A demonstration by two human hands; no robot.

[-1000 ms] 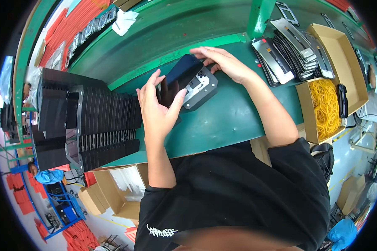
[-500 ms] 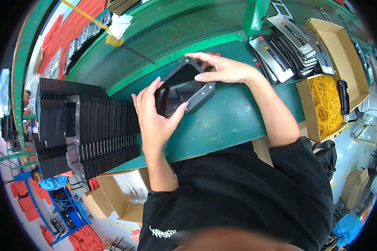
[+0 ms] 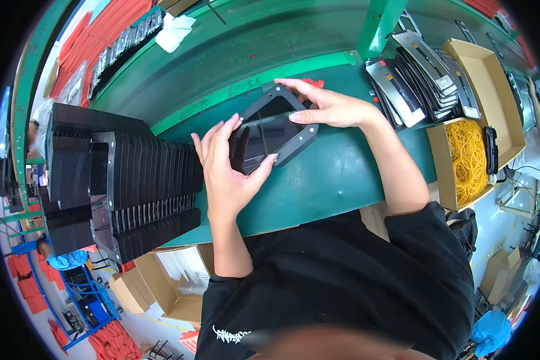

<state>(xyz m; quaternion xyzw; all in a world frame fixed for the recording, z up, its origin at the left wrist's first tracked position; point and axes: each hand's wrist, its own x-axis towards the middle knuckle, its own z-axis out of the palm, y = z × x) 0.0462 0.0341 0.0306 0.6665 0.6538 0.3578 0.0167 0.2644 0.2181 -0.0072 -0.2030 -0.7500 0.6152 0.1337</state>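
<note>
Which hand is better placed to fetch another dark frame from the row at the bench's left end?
Left, probably. The left hand grips the dark frame by its near-left edge, right beside the row of dark frames. The right hand rests on the frame's far-right side and would have to cross over.

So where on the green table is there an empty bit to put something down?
The bare patch of green bench top lies below the black frame, between the left hand and the right forearm. Another runs behind the frame, toward the white cloth. Crowded: the black frame stacks at left, the metal parts and rubber-band box at right.
</note>
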